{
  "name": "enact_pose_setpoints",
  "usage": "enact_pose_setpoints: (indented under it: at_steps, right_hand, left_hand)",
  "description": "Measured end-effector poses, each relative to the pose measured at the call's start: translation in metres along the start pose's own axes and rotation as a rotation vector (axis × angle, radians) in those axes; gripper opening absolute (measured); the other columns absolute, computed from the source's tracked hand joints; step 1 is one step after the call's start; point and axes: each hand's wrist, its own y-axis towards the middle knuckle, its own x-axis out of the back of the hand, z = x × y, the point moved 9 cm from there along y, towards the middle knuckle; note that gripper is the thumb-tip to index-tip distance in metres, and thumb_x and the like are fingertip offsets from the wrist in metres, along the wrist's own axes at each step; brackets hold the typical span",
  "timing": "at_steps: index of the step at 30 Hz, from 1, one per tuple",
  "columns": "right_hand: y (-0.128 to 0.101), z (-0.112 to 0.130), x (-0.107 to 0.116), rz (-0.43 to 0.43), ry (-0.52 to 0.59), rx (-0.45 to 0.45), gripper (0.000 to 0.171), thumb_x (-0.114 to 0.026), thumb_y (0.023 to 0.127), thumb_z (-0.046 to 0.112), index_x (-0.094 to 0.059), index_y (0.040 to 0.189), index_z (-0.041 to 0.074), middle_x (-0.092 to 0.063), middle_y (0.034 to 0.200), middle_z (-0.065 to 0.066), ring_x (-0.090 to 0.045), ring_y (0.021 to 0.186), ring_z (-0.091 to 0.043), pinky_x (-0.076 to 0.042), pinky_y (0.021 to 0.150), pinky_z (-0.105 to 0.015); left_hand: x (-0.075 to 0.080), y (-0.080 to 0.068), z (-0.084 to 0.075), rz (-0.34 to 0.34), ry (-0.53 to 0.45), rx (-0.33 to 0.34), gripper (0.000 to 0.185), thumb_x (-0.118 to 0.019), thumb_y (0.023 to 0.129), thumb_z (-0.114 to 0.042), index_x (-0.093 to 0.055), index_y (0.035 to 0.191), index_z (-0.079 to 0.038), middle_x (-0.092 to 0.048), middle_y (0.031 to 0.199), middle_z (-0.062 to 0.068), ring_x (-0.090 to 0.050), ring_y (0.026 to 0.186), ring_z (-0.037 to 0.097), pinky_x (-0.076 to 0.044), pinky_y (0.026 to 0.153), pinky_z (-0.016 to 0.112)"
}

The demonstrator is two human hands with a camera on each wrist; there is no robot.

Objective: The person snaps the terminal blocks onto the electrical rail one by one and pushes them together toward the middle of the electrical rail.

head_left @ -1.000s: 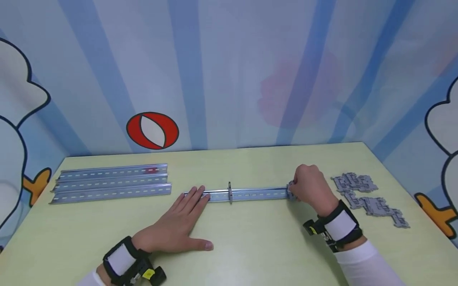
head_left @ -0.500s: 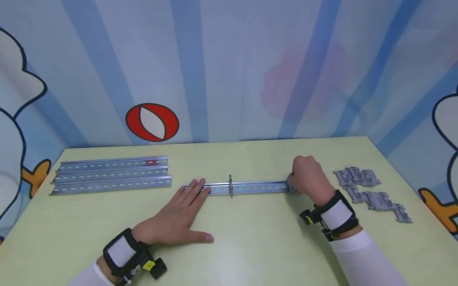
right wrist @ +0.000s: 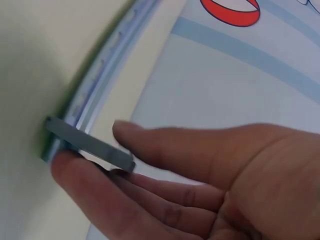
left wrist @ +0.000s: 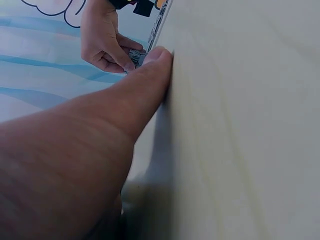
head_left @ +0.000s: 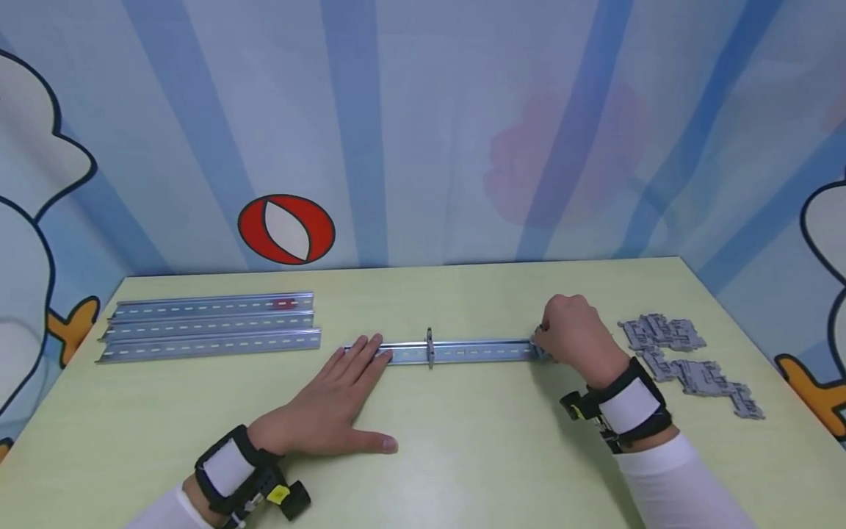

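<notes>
While the rail [head_left: 456, 351] lay across the table [head_left: 463, 455], the left hand [head_left: 327, 408] pressed flat, fingers straight, on its left end, and the right hand [head_left: 575, 334] pinched a grey clip [head_left: 538, 350] at its right end. From the left wrist, the thumb [left wrist: 145, 80] lay flat beside the rail. From the right wrist, fingers [right wrist: 100, 195] gripped the clip [right wrist: 90, 144] on the rail [right wrist: 100, 80].

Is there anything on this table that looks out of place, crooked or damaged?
Nothing stands out. The rail lies straight under the left hand, with one grey clip upright on it. The right hand pinches another clip at its end. The spare rails lie parallel; the loose clips lie in an untidy heap.
</notes>
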Motion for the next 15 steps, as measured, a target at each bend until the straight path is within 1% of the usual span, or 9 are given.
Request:
enact_pose_setpoints:
  at_steps: [3,5,7,10,13,15]
  right_hand:
    - [-0.0034,-0.0028,0.0059,0.018,0.045,0.012,0.034,-0.068,0.087,0.012,-0.062,0.054,0.007,-0.053,0.044,0.000,-0.053,0.042,-0.017,-0.039,0.047,-0.027]
    - [-0.0041,-0.0032,0.0091,0.029,0.061,0.023,0.026,-0.069,0.087,0.014,-0.069,0.063,0.005,-0.060,0.050,-0.003,-0.058,0.047,-0.018,-0.044,0.051,-0.030]
    - [-0.0038,-0.0037,0.0106,0.039,0.072,0.028,0.019,-0.069,0.087,0.014,-0.073,0.072,0.004,-0.064,0.056,-0.004,-0.061,0.052,-0.019,-0.049,0.056,-0.033]
    - [-0.0020,-0.0052,0.0084,0.069,0.097,0.022,0.014,-0.069,0.087,0.013,-0.076,0.081,0.002,-0.068,0.063,-0.004,-0.065,0.055,-0.018,-0.055,0.062,-0.038]
    - [0.0000,-0.0079,0.0052,0.098,0.131,0.011,0.013,-0.068,0.087,0.010,-0.076,0.084,0.000,-0.071,0.070,-0.006,-0.067,0.056,-0.017,-0.057,0.066,-0.041]
    - [0.0014,-0.0101,0.0033,0.117,0.158,0.006,0.013,-0.067,0.087,0.008,-0.076,0.088,-0.001,-0.072,0.075,-0.009,-0.068,0.056,-0.016,-0.057,0.067,-0.040]
  left_hand:
    - [-0.0001,0.0000,-0.0007,0.003,0.002,0.001,0.116,-0.047,0.075,-0.086,-0.006,0.158,-0.016,0.007,0.165,0.004,0.009,0.150,0.024,0.000,0.121,0.047]
    - [0.0003,-0.0002,-0.0011,0.004,0.003,0.000,0.116,-0.046,0.075,-0.086,-0.005,0.158,-0.016,0.007,0.165,0.004,0.009,0.150,0.023,0.000,0.121,0.047]
    - [0.0011,-0.0003,-0.0016,0.002,-0.004,-0.001,0.116,-0.047,0.075,-0.086,-0.006,0.158,-0.015,0.007,0.165,0.004,0.009,0.150,0.023,0.000,0.121,0.048]
    - [0.0022,-0.0005,-0.0021,-0.002,-0.017,-0.005,0.116,-0.049,0.075,-0.085,-0.006,0.158,-0.015,0.006,0.165,0.005,0.008,0.150,0.024,-0.001,0.121,0.048]
    - [0.0021,-0.0007,-0.0019,-0.007,-0.017,-0.007,0.116,-0.049,0.075,-0.084,-0.006,0.158,-0.015,0.006,0.165,0.005,0.008,0.151,0.024,-0.001,0.121,0.049]
    - [0.0016,-0.0008,-0.0013,-0.008,-0.012,-0.007,0.116,-0.049,0.075,-0.085,-0.006,0.158,-0.015,0.006,0.165,0.004,0.008,0.151,0.024,-0.002,0.121,0.049]
